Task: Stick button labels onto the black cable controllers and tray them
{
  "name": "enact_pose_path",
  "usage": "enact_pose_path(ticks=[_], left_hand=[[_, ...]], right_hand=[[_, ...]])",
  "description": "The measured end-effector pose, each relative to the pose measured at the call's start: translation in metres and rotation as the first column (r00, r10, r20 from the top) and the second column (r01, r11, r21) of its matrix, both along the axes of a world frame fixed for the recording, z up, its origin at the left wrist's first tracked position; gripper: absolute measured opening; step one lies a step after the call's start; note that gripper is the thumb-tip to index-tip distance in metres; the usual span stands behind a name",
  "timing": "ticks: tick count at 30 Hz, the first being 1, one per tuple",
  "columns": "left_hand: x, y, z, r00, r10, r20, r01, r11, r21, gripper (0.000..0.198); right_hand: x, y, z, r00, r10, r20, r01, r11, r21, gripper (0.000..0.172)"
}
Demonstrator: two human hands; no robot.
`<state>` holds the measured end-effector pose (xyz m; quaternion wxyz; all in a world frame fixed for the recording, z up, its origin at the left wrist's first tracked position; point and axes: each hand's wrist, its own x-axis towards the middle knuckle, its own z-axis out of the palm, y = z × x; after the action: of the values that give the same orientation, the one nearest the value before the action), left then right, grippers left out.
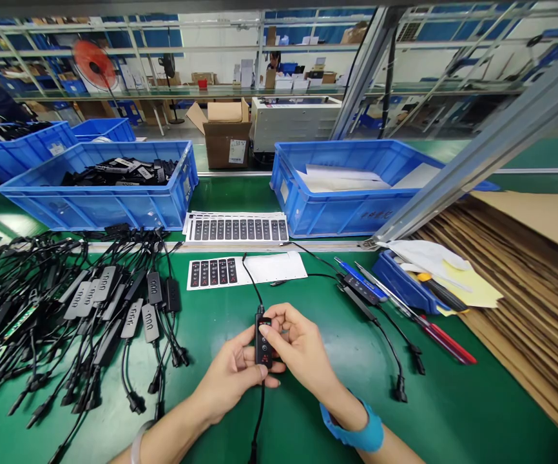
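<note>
Between my hands is a small black controller (264, 351) with cables at both ends and a black label with red marks on its face. My left hand (230, 374) grips its lower part, thumb near the bottom end. The thumb of my right hand (303, 348) presses on the upper part of the label, with its fingers curled behind. Just beyond lies a white label sheet (274, 267), with several black labels (214, 272) on its left part and bare backing on its right. Two more cabled controllers (363, 293) lie to the right.
Many cabled controllers (86, 299) are heaped at left. Behind stand a blue bin (129, 206) of black parts and a blue bin (332, 216) of paper. More label sheets (238, 229) lie between them. At right are a red-handled tool (448, 338), a small blue tray (404, 287) and stacked cardboard (511, 309).
</note>
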<state>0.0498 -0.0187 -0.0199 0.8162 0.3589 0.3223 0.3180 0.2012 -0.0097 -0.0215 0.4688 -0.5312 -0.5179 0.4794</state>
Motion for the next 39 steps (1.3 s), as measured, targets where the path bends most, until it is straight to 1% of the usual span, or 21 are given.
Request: enact_pose_path(ticks=[8, 11, 12, 15, 17, 19, 20, 22, 23, 24, 26, 28, 29, 30, 31, 33, 36, 38, 39], left_hand=[[0.001, -0.001, -0.001, 1.0, 0.02, -0.007, -0.02, 1.0, 0.007, 0.069], [0.001, -0.002, -0.002, 0.999, 0.04, -0.003, -0.04, 0.999, 0.008, 0.07], [0.001, -0.002, -0.003, 0.999, 0.047, -0.006, -0.047, 0.999, 0.007, 0.07], [0.002, -0.002, -0.003, 0.998, 0.062, -0.019, -0.062, 0.998, 0.004, 0.067], [0.002, -0.001, -0.002, 0.998, 0.062, -0.021, -0.062, 0.998, 0.009, 0.064], [0.003, 0.0, 0.002, 0.997, 0.066, -0.028, -0.065, 0.998, 0.023, 0.059], [0.003, 0.0, 0.003, 0.997, 0.066, -0.036, -0.065, 0.997, 0.036, 0.055], [0.003, 0.001, 0.006, 0.997, 0.057, -0.051, -0.054, 0.997, 0.062, 0.048], [0.003, 0.001, 0.006, 0.997, 0.045, -0.057, -0.041, 0.997, 0.069, 0.045], [0.003, 0.001, 0.005, 0.998, 0.033, -0.063, -0.028, 0.997, 0.072, 0.042], [0.003, 0.001, 0.003, 0.997, 0.021, -0.077, -0.016, 0.998, 0.067, 0.037], [0.003, 0.0, 0.0, 0.995, 0.02, -0.097, -0.015, 0.998, 0.06, 0.037], [0.003, 0.0, -0.001, 0.994, 0.02, -0.104, -0.014, 0.998, 0.054, 0.039], [0.003, 0.0, -0.001, 0.994, 0.02, -0.107, -0.016, 0.999, 0.046, 0.041], [0.003, 0.0, -0.001, 0.994, 0.022, -0.108, -0.018, 0.999, 0.037, 0.044], [0.004, 0.0, -0.002, 0.992, 0.045, -0.116, -0.042, 0.999, 0.021, 0.047], [0.006, 0.001, -0.005, 0.983, 0.106, -0.151, -0.103, 0.994, 0.032, 0.048], [0.008, 0.001, -0.01, 0.973, 0.135, -0.185, -0.123, 0.99, 0.072, 0.05], [0.008, 0.002, -0.013, 0.969, 0.139, -0.202, -0.121, 0.987, 0.102, 0.052]], right_hand=[[-0.002, -0.001, -0.001, 0.999, -0.021, 0.025, 0.02, 1.0, 0.016, 0.016], [-0.003, -0.001, -0.003, 0.999, -0.033, 0.03, 0.034, 0.999, -0.003, 0.018], [-0.003, 0.0, -0.004, 0.999, -0.039, 0.027, 0.039, 0.999, -0.012, 0.02], [0.0, 0.002, -0.006, 0.999, -0.05, 0.009, 0.051, 0.998, -0.029, 0.039], [0.003, 0.003, -0.006, 0.999, -0.035, 0.019, 0.035, 0.999, -0.026, 0.045], [0.004, 0.003, -0.004, 0.999, 0.008, 0.036, -0.007, 0.999, -0.038, 0.051], [0.004, 0.002, -0.002, 0.999, 0.041, 0.035, -0.039, 0.998, -0.056, 0.058], [0.002, 0.001, 0.0, 0.993, 0.12, 0.009, -0.119, 0.986, -0.113, 0.072], [0.001, 0.0, 0.001, 0.987, 0.159, -0.005, -0.158, 0.977, -0.141, 0.073], [0.0, 0.0, 0.001, 0.982, 0.186, -0.012, -0.186, 0.971, -0.153, 0.069], [-0.001, 0.001, 0.0, 0.981, 0.195, -0.015, -0.195, 0.972, -0.131, 0.05], [0.0, 0.003, -0.003, 0.987, 0.16, -0.026, -0.161, 0.983, -0.093, 0.029], [0.001, 0.005, -0.004, 0.99, 0.135, -0.027, -0.137, 0.988, -0.075, 0.025], [0.002, 0.006, -0.004, 0.994, 0.11, -0.022, -0.111, 0.992, -0.06, 0.027], [0.004, 0.008, -0.005, 0.996, 0.088, -0.01, -0.088, 0.995, -0.047, 0.033], [0.005, 0.009, -0.005, 0.998, 0.067, 0.015, -0.067, 0.998, -0.02, 0.042], [0.003, 0.007, -0.004, 0.993, 0.119, 0.015, -0.119, 0.993, 0.018, 0.039], [0.0, 0.004, -0.004, 0.989, 0.142, 0.05, -0.144, 0.988, 0.056, 0.045], [-0.002, 0.003, -0.004, 0.988, 0.133, 0.076, -0.138, 0.988, 0.073, 0.046]])
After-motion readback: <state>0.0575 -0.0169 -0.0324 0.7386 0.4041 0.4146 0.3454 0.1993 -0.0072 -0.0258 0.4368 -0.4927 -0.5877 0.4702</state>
